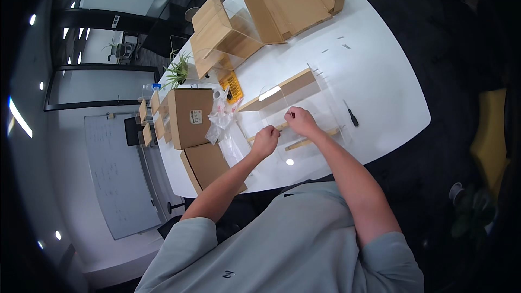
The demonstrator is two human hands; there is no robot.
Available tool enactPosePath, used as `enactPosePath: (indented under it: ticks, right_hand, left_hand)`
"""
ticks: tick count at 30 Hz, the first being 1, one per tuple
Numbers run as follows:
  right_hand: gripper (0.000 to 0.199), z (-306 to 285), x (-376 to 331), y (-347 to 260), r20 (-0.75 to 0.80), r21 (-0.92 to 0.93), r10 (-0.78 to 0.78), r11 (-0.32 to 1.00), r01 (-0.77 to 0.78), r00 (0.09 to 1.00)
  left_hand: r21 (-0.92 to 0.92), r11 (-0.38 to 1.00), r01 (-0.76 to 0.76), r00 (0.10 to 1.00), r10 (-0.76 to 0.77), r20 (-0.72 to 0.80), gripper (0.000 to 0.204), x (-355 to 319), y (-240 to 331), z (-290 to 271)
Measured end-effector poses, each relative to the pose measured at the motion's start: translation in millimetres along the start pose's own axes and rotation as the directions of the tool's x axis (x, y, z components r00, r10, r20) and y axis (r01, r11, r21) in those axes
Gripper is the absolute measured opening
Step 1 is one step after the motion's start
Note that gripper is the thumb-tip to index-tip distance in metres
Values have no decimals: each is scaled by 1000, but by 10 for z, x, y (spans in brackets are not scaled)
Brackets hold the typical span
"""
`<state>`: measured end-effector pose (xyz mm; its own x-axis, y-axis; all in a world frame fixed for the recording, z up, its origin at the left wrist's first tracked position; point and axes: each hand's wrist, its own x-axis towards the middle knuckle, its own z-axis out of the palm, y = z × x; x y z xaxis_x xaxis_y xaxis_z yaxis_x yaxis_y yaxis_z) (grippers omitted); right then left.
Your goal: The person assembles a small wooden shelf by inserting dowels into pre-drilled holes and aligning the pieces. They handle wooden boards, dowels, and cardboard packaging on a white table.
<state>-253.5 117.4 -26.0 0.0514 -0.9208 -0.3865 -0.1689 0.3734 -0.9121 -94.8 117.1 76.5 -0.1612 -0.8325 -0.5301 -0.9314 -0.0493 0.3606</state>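
Note:
My left hand (266, 141) is closed, fingertips pinched near a short strip of wood. Slightly farther off and to the right, my right hand (302, 121) is closed too, its fingers drawn together. Whatever either hand pinches is too small to make out. Both are over a partly built piece of transparent panels and wood. Its longer wooden board (287, 89) stands on edge beyond my hands, and a narrower wooden strip (310, 139) lies nearer me. A screwdriver (352, 115) with a dark handle rests on the white table to the right.
Crumpled plastic bags (221, 122) and brown cardboard boxes (191, 118) are at the left. Farther back sit a yellow tool case (232, 88), a potted plant (178, 70), a wood-and-transparent-panel unit (211, 32) and an opened cardboard box (287, 2). Small metal pieces (345, 46) lie on the white table (388, 76).

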Motion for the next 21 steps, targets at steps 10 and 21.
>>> enactPosePath:
  ticks: [10,21]
  right_hand:
    - [29,22,-1,23,0,-8,-15,1000,15,1000]
    - [29,-71,-11,-42,48,-3,23,1000,-23,999]
  left_hand:
    - [114,988,103,991,-92,-100,34,156,5,130]
    - [171,982,80,991,-59,-123,30,77,81,110]
